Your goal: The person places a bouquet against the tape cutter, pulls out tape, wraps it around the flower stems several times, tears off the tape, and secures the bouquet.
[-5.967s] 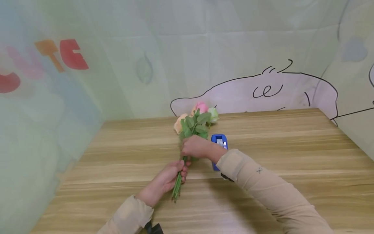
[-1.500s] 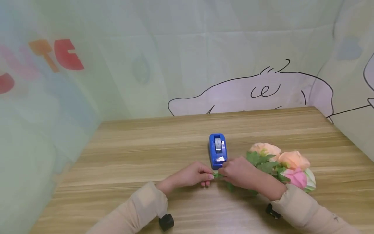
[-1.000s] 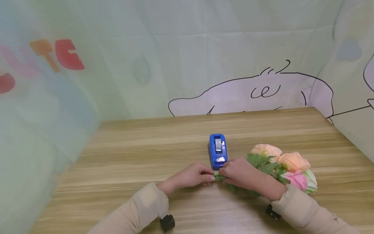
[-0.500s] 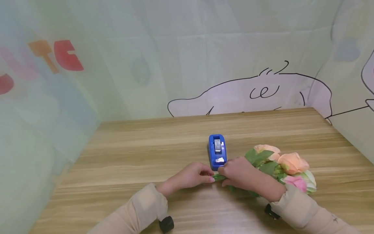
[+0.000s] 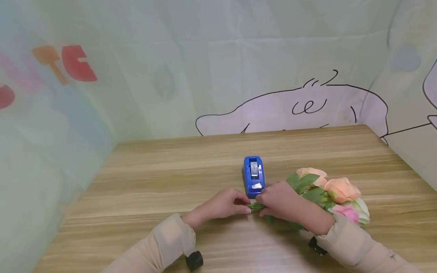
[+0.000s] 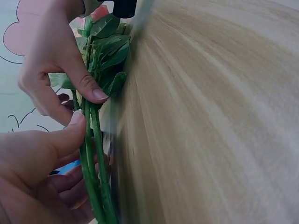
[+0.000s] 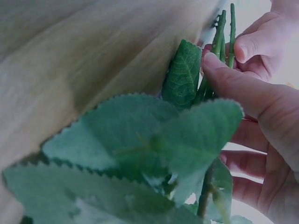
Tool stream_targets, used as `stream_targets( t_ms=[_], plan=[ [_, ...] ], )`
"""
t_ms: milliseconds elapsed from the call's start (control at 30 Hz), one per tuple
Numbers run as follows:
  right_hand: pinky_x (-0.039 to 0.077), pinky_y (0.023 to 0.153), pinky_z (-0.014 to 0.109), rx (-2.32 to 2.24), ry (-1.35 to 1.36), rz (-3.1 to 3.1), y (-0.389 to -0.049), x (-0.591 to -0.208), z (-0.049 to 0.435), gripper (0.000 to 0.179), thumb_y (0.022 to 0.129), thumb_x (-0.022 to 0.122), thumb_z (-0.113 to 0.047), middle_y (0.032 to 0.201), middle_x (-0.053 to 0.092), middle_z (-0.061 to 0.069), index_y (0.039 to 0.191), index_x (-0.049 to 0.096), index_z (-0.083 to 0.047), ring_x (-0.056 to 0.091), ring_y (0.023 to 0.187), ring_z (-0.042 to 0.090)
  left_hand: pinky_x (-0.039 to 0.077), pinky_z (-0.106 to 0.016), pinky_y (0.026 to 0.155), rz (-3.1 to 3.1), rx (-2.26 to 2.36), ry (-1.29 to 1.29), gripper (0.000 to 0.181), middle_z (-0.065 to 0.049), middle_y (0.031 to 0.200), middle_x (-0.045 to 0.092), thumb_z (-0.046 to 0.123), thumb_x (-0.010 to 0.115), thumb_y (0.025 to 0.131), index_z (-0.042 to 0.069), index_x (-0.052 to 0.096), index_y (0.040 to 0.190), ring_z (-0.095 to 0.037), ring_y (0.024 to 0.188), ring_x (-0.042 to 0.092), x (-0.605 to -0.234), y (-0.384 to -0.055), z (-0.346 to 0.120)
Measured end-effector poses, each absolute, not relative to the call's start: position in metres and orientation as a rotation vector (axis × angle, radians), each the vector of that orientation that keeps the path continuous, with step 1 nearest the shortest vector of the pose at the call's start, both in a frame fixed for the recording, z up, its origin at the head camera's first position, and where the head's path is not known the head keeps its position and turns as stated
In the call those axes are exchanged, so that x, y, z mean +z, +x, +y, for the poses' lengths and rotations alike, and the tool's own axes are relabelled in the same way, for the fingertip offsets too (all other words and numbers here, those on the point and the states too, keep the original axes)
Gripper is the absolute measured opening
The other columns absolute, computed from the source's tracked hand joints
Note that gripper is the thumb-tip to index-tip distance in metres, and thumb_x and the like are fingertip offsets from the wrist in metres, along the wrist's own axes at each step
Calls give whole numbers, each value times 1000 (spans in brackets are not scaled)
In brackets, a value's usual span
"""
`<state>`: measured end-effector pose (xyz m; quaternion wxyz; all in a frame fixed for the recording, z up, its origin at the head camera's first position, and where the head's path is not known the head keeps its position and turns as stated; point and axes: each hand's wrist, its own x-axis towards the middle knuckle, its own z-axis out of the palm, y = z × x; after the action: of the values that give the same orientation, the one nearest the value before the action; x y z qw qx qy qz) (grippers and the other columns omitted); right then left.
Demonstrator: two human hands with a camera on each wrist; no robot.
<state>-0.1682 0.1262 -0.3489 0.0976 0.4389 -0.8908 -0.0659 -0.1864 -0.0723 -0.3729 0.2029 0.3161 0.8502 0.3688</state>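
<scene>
Beside hands [image 5: 281, 201] holding flowers [image 5: 342, 189], dispenser [image 5: 255, 181], tape [image 5: 254, 170] inside

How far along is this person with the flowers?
Done: the flowers look gathered into one bunch. In hand: the left hand and right hand both pinch the green stems. Left, probably: taping the stems together, since they look unbound where they show and a blue tape dispenser sits just beyond the hands.
</scene>
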Motion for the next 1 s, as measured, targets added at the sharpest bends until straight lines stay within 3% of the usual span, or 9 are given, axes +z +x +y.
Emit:
stream_targets(
  t_ms=[667, 867, 1000],
  plan=[
    [35, 45, 20, -162, 1281, -2698, -164, -331, 125, 29, 71, 75, -45, 69, 62, -6, 79, 68, -17, 49, 58, 7, 46, -23, 74, 2391, 1040, 836, 16, 2, 86, 66, 18, 66, 88, 4, 69, 96, -8, 76, 55, -366, -191, -76],
    [35, 43, 19, -162, 1289, -2646, -165, -326, 127, 29, 72, 76, -44, 70, 63, -5, 80, 68, -17, 50, 58, 8, 48, -30, 78, 2453, 1081, 755, 17, -1, 91, 64, 16, 64, 89, 3, 67, 100, -15, 85, 57, -352, -201, -82],
    [36, 42, 18, -145, 1260, -2599, -164, -319, 130, 27, 72, 77, -40, 70, 63, -4, 82, 69, -17, 52, 57, 7, 49, -35, 83, 2537, 1120, 603, 24, -7, 103, 63, 16, 64, 89, 3, 64, 109, -23, 97, 58, -343, -211, -85]
  ],
)
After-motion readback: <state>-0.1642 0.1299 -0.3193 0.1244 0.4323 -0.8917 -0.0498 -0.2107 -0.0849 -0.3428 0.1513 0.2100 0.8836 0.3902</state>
